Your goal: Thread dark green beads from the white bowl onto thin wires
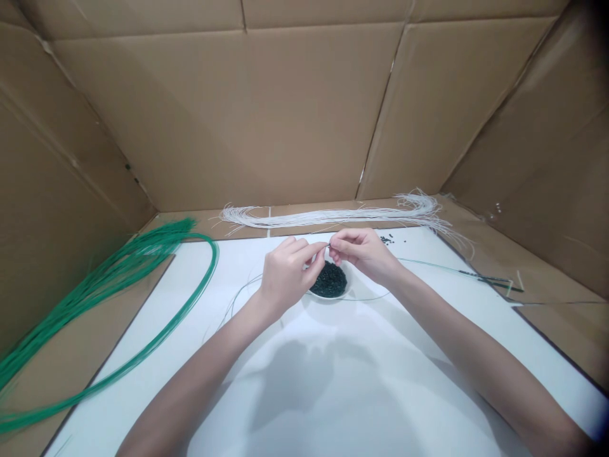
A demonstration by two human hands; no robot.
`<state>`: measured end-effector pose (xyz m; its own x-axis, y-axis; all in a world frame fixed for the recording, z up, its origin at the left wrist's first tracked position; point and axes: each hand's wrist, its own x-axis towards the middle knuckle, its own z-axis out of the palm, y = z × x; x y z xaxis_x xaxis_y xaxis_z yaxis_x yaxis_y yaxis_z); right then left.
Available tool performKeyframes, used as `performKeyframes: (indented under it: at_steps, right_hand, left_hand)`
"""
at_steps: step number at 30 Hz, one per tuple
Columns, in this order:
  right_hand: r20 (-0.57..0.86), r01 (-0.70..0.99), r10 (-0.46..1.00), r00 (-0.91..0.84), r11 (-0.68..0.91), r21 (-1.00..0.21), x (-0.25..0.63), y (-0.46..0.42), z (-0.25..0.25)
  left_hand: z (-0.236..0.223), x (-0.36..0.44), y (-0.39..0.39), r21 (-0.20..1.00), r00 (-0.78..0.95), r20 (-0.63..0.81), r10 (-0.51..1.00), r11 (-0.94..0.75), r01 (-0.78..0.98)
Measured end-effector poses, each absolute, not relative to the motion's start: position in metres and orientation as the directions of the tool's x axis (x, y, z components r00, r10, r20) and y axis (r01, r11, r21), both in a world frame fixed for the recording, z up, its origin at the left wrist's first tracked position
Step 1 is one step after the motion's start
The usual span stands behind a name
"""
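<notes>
Just below the fingertips, the left hand point(285, 276) and the right hand point(361, 251) are pinching together over a white bowl point(333, 298) of black beads point(328, 280), probably gripping a thin wire point(428, 264), though their fingertips point(320, 249) are hiding whatever is held. The left hand is blocking part of the bowl, while a bundle of white wires point(333, 218) is lying beyond the hands and green wires point(109, 266) are running out of view past the left hand.
</notes>
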<state>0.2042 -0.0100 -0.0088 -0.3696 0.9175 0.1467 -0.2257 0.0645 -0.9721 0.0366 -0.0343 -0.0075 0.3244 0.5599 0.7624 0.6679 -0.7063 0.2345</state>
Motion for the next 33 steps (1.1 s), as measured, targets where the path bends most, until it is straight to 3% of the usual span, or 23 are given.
performKeyframes:
  at_steps: [9,15,23,28,33]
  right_hand:
    - [0.151,-0.194,0.921,-0.359,0.084,-0.977,0.205,-0.01,-0.008]
    - [0.196,0.008,0.935,-0.295,0.208,-0.978,0.203,-0.015,-0.002]
    - [0.187,0.028,0.934,-0.304,0.205,-0.978,0.202,-0.016,0.0]
    - [0.187,-0.018,0.91,-0.37,0.194,-0.981,0.203,-0.014,-0.002]
    - [0.214,0.033,0.929,-0.302,0.234,-0.972,0.201,-0.017,-0.001]
  left_hand:
    - [-0.009,0.035,-0.034,0.211,0.337,0.762,0.553,-0.704,0.678]
    - [-0.01,0.034,-0.033,0.189,0.399,0.689,0.606,-0.681,0.708]
    - [-0.013,0.033,-0.027,0.498,0.308,0.635,0.709,-0.68,0.539]
    - [-0.011,0.032,-0.027,0.572,0.229,0.638,0.735,-0.652,0.498]
    - [-0.009,0.034,-0.029,0.613,0.222,0.609,0.762,-0.629,0.477]
